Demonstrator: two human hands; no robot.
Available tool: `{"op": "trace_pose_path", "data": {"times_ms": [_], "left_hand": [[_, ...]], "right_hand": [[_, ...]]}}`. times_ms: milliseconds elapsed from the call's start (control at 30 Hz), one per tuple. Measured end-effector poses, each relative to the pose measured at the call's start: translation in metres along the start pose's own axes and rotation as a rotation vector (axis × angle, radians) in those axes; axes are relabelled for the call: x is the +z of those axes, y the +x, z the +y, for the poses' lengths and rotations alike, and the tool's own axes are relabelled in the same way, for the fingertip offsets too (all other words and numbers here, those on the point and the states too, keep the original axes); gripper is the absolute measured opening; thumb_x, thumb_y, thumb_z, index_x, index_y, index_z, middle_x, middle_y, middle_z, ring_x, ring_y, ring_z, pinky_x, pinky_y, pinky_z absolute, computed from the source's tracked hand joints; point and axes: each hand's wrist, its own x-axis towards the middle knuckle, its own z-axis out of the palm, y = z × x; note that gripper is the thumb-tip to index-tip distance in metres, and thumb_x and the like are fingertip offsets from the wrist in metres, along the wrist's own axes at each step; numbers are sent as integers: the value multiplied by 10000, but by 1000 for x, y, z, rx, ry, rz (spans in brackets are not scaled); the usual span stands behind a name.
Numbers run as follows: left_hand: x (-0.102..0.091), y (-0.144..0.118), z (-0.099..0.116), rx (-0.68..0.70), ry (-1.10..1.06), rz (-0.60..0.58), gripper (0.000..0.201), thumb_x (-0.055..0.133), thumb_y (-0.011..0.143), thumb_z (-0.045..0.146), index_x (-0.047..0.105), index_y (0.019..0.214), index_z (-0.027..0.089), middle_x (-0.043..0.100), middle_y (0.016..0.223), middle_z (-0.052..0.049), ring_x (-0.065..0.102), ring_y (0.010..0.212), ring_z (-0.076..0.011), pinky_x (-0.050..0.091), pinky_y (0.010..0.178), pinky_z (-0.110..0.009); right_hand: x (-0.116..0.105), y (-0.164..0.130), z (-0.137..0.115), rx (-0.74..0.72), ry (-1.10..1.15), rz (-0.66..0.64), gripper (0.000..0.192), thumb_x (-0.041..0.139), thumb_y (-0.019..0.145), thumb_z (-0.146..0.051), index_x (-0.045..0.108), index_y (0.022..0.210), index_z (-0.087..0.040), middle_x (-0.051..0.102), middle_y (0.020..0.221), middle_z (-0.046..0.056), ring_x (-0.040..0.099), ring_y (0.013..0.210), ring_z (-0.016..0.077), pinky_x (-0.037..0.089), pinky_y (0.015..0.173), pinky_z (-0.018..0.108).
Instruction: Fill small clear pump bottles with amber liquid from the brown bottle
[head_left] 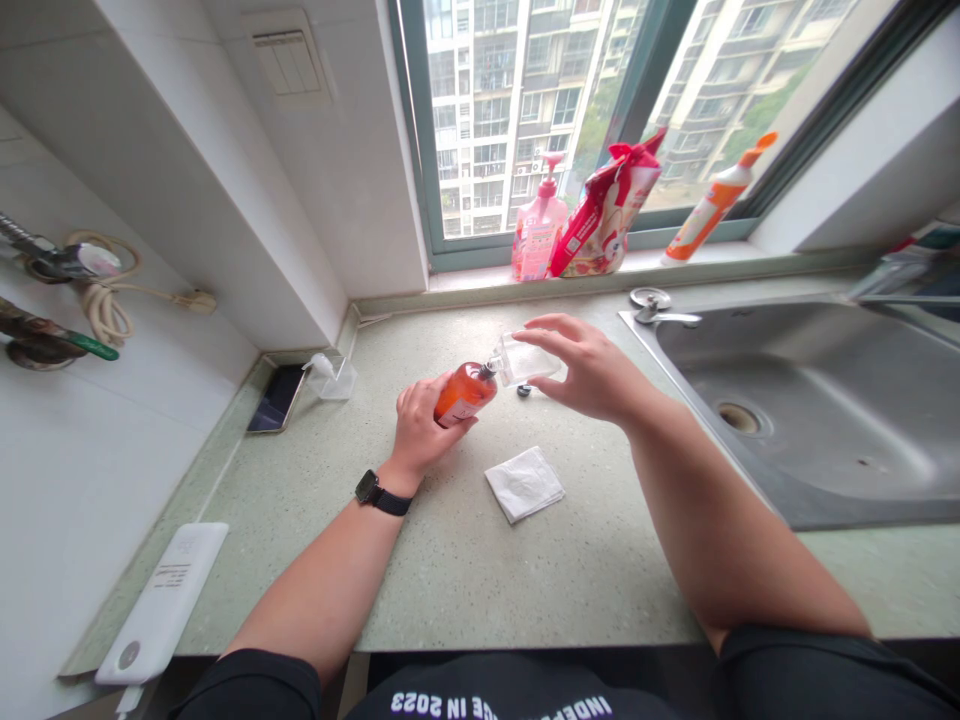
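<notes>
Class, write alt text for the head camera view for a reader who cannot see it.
Over a green countertop, the left hand tilts an orange bottle toward a small clear container held by the right hand. A folded white tissue lies nearby; a steel sink sits to the right.

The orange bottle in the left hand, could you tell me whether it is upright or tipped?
Tipped. The left hand holds the orange bottle slanted, its neck pointing at the clear container in the right hand.

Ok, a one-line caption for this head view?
Left hand tips an orange bottle toward a small clear container held by the right hand above a kitchen counter.
</notes>
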Motion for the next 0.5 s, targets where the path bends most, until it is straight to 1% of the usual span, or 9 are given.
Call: {"op": "trace_pose_path", "data": {"times_ms": [500], "left_hand": [[0, 1, 0, 7, -4, 3, 761, 844, 884, 565, 550, 1523, 273, 719, 1299, -103, 664, 1205, -326, 428, 1147, -508]], "right_hand": [[1, -1, 0, -19, -26, 18, 564, 763, 905, -230, 653, 1450, -327, 677, 1414, 116, 699, 1234, 333, 582, 1089, 583]]}}
